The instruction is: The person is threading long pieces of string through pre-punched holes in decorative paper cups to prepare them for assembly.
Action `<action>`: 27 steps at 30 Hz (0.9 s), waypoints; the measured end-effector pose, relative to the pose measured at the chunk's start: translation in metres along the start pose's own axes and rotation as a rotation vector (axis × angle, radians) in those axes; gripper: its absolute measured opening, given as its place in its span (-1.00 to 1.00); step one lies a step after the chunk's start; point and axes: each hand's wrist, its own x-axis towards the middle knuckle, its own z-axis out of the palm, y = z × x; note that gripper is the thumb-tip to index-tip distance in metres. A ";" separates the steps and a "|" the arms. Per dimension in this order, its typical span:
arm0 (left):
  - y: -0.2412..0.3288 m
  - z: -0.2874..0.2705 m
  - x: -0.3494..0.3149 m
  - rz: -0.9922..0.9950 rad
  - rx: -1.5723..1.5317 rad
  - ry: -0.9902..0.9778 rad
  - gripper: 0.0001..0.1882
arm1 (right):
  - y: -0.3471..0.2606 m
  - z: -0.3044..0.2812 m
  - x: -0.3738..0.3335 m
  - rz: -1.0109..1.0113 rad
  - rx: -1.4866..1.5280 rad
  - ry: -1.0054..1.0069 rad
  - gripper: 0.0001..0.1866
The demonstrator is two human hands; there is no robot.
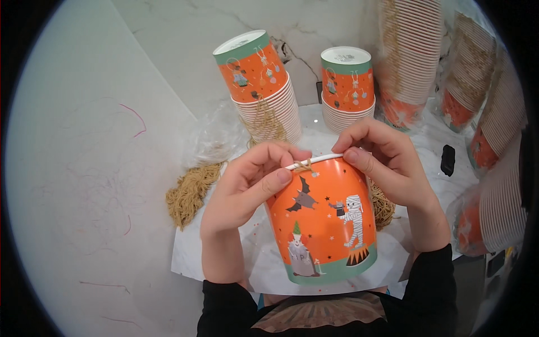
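In front of me is an orange paper bucket [320,219], held upright and tilted, its white rolled rim up and its green band at the bottom. A bat, a mummy and a gravestone figure are printed on its side. My left hand [247,180] pinches the rim's left part between thumb and fingers. On the right part of that rim, my right hand [387,163] has its thumb outside and fingers curled over the top. A tan cord [304,165] is looped at the rim between the hands, close to my left thumb. The bucket's inside is hidden.
A bundle of tan cords [193,194] lies left of my hand; another [382,208] shows partly behind the bucket. Upside-down bucket stacks [269,106] [348,84] stand at the back. Plastic-wrapped stacks [412,50] line the right. A small black object [447,160] lies on the white table covering [191,253].
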 end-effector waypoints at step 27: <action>-0.067 -0.068 0.012 0.375 -1.072 0.191 -0.58 | 0.000 -0.005 0.090 -0.419 -0.134 -0.389 0.53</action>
